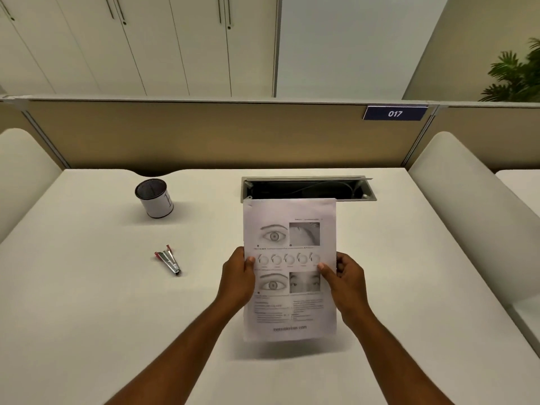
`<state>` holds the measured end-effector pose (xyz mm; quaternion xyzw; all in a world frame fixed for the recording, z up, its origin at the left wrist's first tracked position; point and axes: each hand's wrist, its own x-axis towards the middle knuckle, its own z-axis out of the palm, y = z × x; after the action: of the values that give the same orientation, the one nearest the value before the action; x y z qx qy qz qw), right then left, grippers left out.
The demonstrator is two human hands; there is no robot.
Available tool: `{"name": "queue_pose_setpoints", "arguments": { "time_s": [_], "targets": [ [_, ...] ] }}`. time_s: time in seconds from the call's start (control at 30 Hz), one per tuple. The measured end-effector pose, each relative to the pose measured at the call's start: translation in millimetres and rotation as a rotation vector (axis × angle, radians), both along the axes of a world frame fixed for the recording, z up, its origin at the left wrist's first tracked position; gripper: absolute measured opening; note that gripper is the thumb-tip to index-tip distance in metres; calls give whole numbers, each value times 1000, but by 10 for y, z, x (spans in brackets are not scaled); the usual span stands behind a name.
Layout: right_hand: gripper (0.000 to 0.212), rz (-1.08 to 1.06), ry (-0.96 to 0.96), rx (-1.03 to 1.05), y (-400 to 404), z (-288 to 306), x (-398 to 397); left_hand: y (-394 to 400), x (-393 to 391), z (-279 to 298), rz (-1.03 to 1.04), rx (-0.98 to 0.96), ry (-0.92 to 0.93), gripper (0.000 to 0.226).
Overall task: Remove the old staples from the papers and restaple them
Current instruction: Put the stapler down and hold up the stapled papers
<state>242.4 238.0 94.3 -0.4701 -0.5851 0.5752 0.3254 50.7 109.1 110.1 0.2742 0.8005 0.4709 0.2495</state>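
Note:
I hold a stack of printed papers upright above the middle of the white desk; the top page shows eye drawings and text. My left hand grips the left edge at mid-height, thumb on the front. My right hand grips the right edge the same way. A crease marks the top left corner of the papers; no staple can be made out there. A small metal stapler with red ends lies flat on the desk to the left of my left hand, apart from it.
A black mesh pen cup with a white wrap stands at the back left. An open cable tray is set into the desk just behind the papers. A partition wall runs along the desk's far edge.

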Motion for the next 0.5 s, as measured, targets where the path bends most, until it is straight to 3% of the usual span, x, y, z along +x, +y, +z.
{"name": "queue_pose_setpoints", "arguments": {
  "time_s": [0.33, 0.5],
  "targets": [
    [19, -212, -219, -78, 751, -193, 503, 889, 426, -206, -100, -212, -229, 30],
    [20, -228, -285, -73, 1303, -234, 742, 1412, 670, -352, -78, -253, -193, 21]
  ]
}}
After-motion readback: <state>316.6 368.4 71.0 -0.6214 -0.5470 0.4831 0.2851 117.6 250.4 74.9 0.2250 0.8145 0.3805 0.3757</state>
